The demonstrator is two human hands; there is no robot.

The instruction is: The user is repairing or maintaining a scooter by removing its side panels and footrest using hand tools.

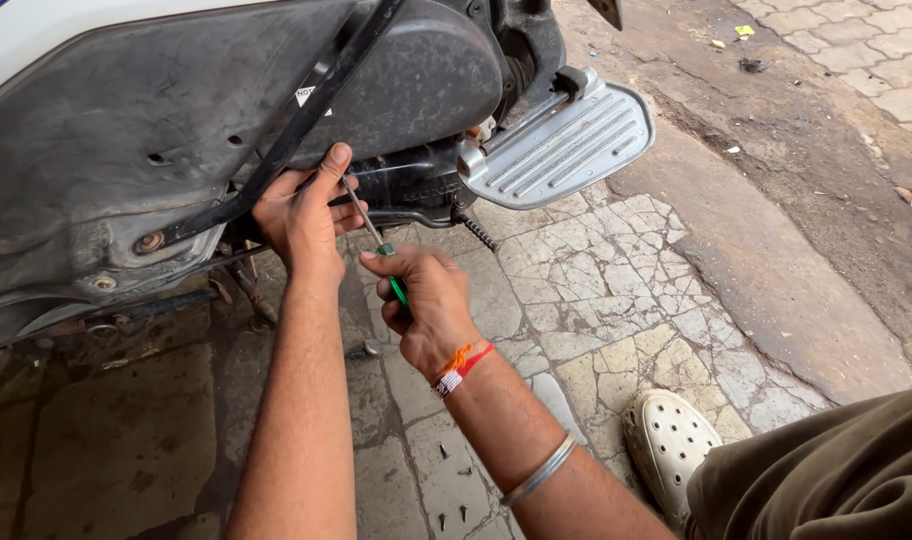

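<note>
Right hand (428,300) clenched round green-handled screwdriver (376,243), shaft slanting up-left toward scooter underside (126,130). Left hand (301,210), nearer panel, fingers curled round shaft near tip, thumb raised against black frame bar (306,120). Loose screws (451,490) on paving below.

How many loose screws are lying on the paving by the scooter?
4 small dark screws: one and another below the right hand's wrist, two more near the frame's bottom edge. The arms may hide others.
</note>
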